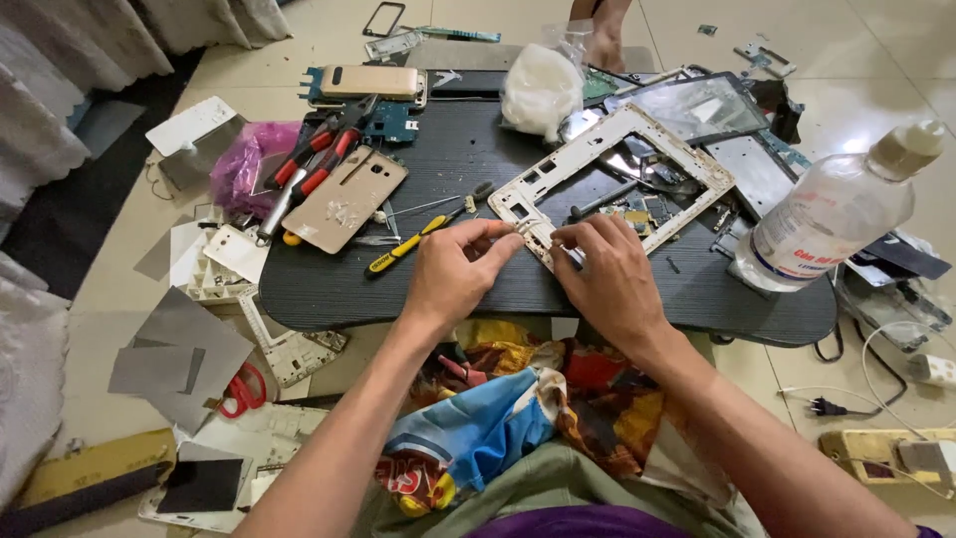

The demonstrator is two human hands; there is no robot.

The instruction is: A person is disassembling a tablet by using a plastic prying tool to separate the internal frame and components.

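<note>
Fingers (498,237) of the left hand (453,274): pinched narrow on the near corner of a white tablet frame (558,169). Right hand (607,279): fingers closed on the same edge (contents hidden). Frame lies mid-desk (448,289); yellow screwdriver (413,244) just left, clear bottle (832,214) well right.

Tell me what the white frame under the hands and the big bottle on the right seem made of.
White frame: probably rigid plastic with a matte off-white finish, judging by its thin moulded ribs and cut-outs; a metal core can't be ruled out. Bottle: clear plastic by the look, see-through and glossy, with a cream cap. Left hand and right hand pinch the frame's near edge.
</note>
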